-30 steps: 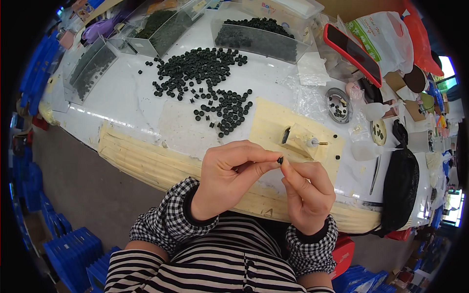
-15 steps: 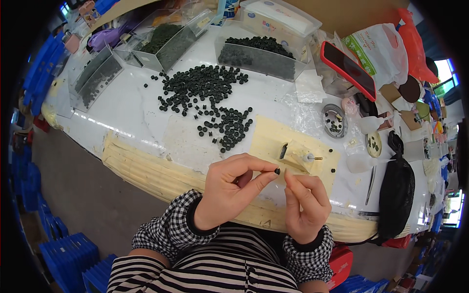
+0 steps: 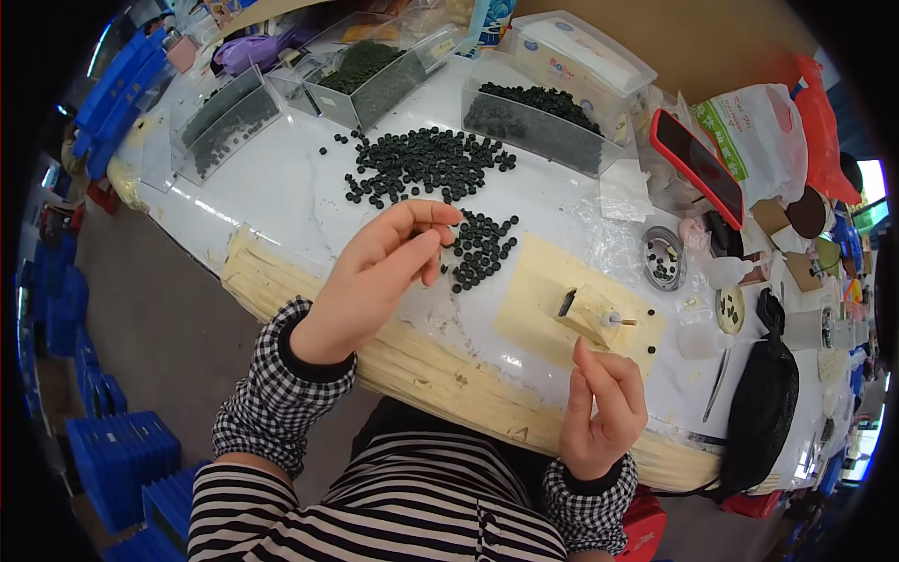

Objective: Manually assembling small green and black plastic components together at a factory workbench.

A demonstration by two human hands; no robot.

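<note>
My left hand (image 3: 367,273) hovers at the near-left side of the small black rubber parts (image 3: 479,251), its thumb and forefinger a little apart and its other fingers curled. I see nothing held in it. My right hand (image 3: 604,412) is by the table's front edge with thumb and fingertips pinched together. Whatever lies in that pinch, if anything, is too small to make out. Just beyond it stands a cream-coloured block fixture (image 3: 588,317) with a thin metal pin (image 3: 626,322) pointing right. A larger heap of the same black parts (image 3: 426,159) spreads farther back.
Clear bins (image 3: 534,140) of dark parts line the back. To the right are a red-cased phone (image 3: 698,169), a round metal dish (image 3: 663,258) with black parts, tweezers (image 3: 718,384) and a black mesh bag (image 3: 760,398). Cream tape (image 3: 440,379) covers the table's front edge.
My left hand has moved left and away from me, from beside my right hand to the black parts. The black part seen in its fingertips no longer shows there. My right hand stays pinched.
</note>
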